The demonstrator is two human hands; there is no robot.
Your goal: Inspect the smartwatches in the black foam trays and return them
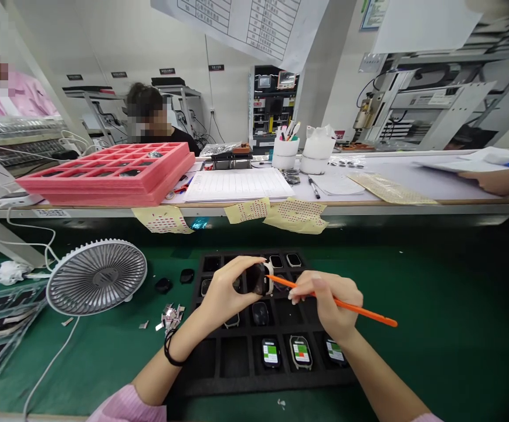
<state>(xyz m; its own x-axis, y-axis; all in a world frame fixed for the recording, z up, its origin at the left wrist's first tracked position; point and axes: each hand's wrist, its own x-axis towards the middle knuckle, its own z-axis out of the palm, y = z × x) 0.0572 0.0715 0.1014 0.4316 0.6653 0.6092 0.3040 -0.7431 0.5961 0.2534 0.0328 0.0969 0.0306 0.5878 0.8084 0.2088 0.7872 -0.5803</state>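
Observation:
Between the thumb and fingers of my left hand (230, 293) is a smartwatch body (258, 279), dark-faced with a pale rim on its right side. My right hand (331, 299) grips a thin orange pry stick (364, 309) like a pen, its tip meeting the watch's right edge. Both hands are above a black foam tray (234, 358) divided into compartments. Several watch bodies lie in it. Along its near row, a dark watch (271, 353), a silver-rimmed watch (301, 351) and another watch (334, 350), partly behind my right wrist, have lit screens.
A white fan (98, 276) stands left of the tray, near small metallic pieces (170, 316) and two black watch parts. Plastic trays (3, 328) lie far left. On the shelf are a pink foam tray (105, 176), papers and pen cups. Another person's hand (496, 181) reaches in at right.

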